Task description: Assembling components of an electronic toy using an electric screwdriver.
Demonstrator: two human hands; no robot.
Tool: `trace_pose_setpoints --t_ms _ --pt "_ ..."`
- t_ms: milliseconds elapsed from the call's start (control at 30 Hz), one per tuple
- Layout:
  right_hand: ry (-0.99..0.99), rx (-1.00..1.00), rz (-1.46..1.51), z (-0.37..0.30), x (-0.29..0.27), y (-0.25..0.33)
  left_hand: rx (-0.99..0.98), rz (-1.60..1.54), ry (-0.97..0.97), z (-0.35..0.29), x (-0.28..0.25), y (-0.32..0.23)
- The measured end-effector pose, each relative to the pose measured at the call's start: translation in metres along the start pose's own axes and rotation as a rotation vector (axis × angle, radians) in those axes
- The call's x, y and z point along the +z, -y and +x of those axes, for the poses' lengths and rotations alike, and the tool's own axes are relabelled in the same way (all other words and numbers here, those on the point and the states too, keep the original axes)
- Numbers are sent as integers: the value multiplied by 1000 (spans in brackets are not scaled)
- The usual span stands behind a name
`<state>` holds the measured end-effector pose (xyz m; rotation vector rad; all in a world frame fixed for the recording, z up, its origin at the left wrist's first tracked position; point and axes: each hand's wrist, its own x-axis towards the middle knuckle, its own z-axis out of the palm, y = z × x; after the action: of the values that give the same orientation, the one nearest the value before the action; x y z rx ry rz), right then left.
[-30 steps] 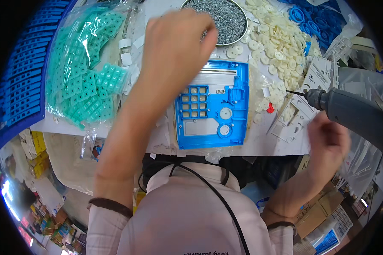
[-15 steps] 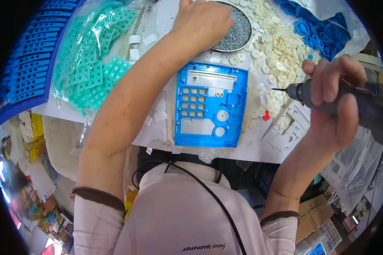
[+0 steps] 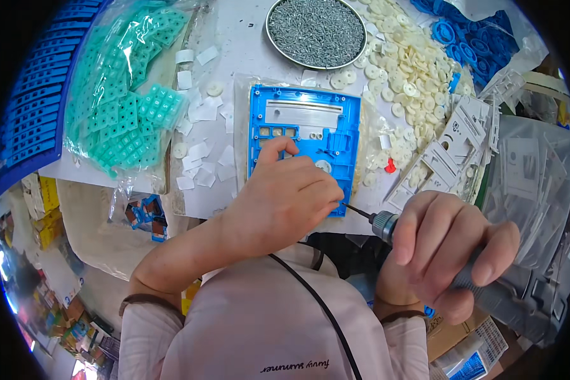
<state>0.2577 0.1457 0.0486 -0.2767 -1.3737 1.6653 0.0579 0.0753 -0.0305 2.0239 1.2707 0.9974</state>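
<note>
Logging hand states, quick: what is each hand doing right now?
Left hand: curled, fingers resting on the blue panel; whether it pinches anything cannot be told.
Right hand: closed around the grey electric screwdriver.

Left hand (image 3: 278,206) hides blue panel (image 3: 304,130) lower part.

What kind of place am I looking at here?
Most likely a small assembly workbench. A round tray of screws, heaps of white discs and bagged teal keypads surround a blue panel; the right hand holds a power screwdriver.
</note>
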Motion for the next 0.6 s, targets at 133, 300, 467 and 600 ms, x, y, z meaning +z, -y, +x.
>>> trace_pose_setpoints --t_ms 133,300,467,600 --pt "46 7 16 1 2 -3 -23 -19 -6 0 -4 -4" --pt "66 35 -14 2 5 -7 15 4 -16 1 -5 -2" --pt "86 27 -46 2 1 -6 -11 65 -19 -1 -7 -6" --pt "-6 -4 -94 -3 -9 0 -33 247 120 -17 -15 -8"
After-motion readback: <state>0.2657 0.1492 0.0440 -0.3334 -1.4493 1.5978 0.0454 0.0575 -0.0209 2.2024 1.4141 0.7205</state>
